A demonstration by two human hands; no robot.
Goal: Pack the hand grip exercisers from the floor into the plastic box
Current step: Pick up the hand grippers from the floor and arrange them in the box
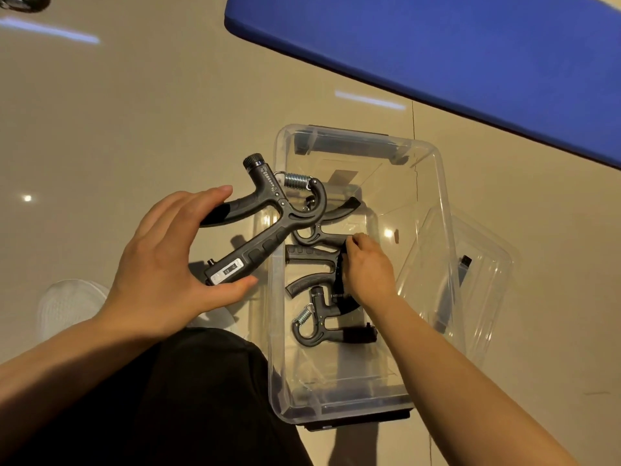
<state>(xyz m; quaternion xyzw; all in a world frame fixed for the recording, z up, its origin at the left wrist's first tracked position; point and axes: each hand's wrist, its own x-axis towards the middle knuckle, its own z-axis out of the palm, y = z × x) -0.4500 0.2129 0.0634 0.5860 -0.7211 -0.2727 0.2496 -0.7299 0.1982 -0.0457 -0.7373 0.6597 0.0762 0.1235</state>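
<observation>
A clear plastic box (433, 183) stands on the floor in front of me. My left hand (168, 264) holds a dark grey hand grip exerciser (268, 210) by its two handles, over the box's left rim. My right hand (368, 267) is inside the box, fingers pinched on the handle of a second exerciser (312, 264). Another exerciser (319, 326) with a silver spring lies on the box floor nearer to me. One more (336, 210) lies further back, partly hidden by the held one.
The box's clear lid (477, 274) lies on the beige tile floor against its right side. A blue mat (437, 52) fills the top right. My white shoe (67, 304) and dark-trousered knee (188, 381) are at the lower left.
</observation>
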